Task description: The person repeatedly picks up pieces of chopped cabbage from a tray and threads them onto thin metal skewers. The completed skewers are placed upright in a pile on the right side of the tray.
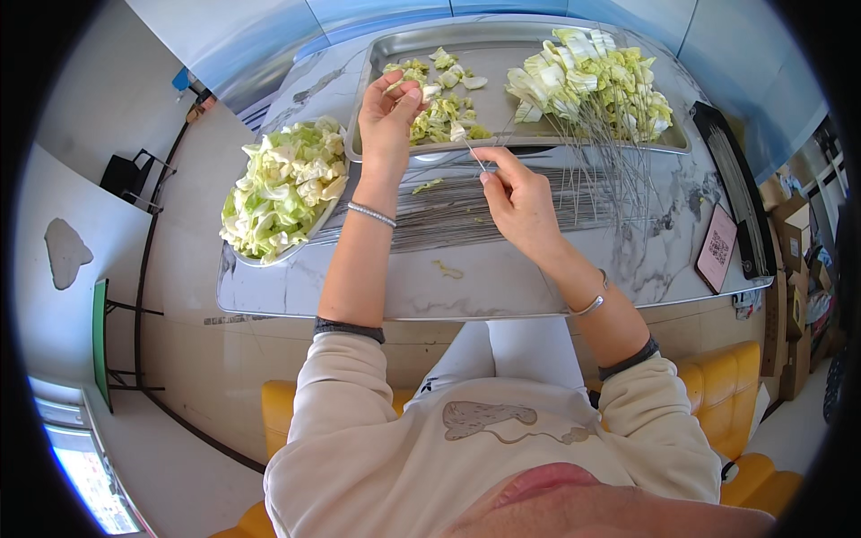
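Note:
My left hand (390, 121) is raised over the left part of a metal tray (494, 81), a pale piece of cabbage leaf (430, 93) pinched at its fingertips. Between the thumb and fingers of my right hand (521, 198) is a thin metal skewer (476, 156). A white cabbage piece (458, 131) sits on the skewer's upper tip. Loose leaf bits (440, 118) lie in the tray beyond my hands. Below them, many bare metal skewers (437, 215) are spread across the marble-patterned table (498, 289).
A heaped bowl of torn cabbage (286, 191) stands at the left. Skewered cabbage (592, 81) is piled at the tray's right, its skewers (609, 168) sticking out over the rim. At the right edge are a phone (717, 249) and a black case (733, 188) holding skewers.

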The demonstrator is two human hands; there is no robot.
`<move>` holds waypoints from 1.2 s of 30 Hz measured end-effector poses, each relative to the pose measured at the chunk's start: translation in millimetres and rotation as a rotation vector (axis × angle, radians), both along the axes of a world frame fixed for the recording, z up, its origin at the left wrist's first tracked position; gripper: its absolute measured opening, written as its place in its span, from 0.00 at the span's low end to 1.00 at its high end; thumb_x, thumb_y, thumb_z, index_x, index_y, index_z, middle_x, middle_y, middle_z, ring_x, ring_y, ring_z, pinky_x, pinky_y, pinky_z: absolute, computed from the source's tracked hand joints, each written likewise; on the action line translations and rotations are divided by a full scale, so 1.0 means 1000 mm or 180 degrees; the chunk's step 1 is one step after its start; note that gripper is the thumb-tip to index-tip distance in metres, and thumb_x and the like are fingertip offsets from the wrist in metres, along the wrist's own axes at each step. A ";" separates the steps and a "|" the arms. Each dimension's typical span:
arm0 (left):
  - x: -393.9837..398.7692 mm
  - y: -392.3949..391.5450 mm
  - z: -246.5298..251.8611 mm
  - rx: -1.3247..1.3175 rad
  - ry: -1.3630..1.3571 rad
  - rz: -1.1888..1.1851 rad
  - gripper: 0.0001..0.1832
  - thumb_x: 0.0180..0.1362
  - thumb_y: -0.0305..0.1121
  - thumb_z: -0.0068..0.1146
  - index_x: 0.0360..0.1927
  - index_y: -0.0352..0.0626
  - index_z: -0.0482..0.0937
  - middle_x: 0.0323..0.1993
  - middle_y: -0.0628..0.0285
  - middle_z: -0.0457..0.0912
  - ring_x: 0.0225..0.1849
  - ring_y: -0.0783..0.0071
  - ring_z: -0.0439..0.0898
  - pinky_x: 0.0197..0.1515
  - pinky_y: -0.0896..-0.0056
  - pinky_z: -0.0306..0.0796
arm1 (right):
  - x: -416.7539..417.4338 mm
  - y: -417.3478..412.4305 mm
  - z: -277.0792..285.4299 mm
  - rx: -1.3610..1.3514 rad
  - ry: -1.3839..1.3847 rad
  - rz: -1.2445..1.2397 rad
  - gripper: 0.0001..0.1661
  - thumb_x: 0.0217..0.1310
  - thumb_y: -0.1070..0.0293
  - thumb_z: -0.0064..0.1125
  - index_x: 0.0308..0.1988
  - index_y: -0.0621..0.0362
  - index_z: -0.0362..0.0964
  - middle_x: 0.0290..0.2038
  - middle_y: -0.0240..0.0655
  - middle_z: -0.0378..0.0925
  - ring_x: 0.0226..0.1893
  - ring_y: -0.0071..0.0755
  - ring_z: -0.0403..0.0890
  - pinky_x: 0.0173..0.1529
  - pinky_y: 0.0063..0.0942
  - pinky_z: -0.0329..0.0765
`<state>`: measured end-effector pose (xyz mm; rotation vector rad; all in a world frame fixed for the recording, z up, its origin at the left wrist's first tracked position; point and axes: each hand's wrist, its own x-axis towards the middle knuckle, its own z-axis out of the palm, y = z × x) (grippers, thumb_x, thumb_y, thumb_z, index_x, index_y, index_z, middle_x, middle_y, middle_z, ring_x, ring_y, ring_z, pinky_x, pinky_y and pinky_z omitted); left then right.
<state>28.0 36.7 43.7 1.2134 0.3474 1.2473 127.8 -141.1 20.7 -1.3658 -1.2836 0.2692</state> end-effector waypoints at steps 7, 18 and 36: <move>0.004 -0.008 -0.006 -0.0463 0.0105 -0.0434 0.21 0.58 0.21 0.56 0.56 0.39 0.68 0.41 0.60 0.78 0.43 0.73 0.77 0.49 0.71 0.74 | 0.000 0.000 0.001 -0.0013 -0.0146 -0.0208 0.14 0.58 0.76 0.53 0.46 0.55 0.72 0.16 0.42 0.70 0.14 0.40 0.71 0.23 0.32 0.68; -0.006 0.060 -0.015 0.1541 0.2390 0.1478 0.08 0.54 0.30 0.56 0.37 0.44 0.82 0.33 0.57 0.84 0.36 0.66 0.84 0.36 0.67 0.75 | 0.009 0.005 0.002 -0.0009 0.0138 -0.0365 0.14 0.60 0.76 0.53 0.47 0.57 0.71 0.15 0.39 0.70 0.13 0.27 0.64 0.22 0.26 0.65; 0.010 0.121 -0.005 0.3053 0.6170 0.1532 0.09 0.50 0.33 0.59 0.35 0.45 0.81 0.42 0.56 0.81 0.53 0.62 0.75 0.54 0.55 0.65 | 0.008 0.001 0.005 -0.0057 0.0104 -0.0316 0.15 0.59 0.76 0.53 0.47 0.58 0.70 0.16 0.42 0.70 0.14 0.37 0.69 0.23 0.29 0.66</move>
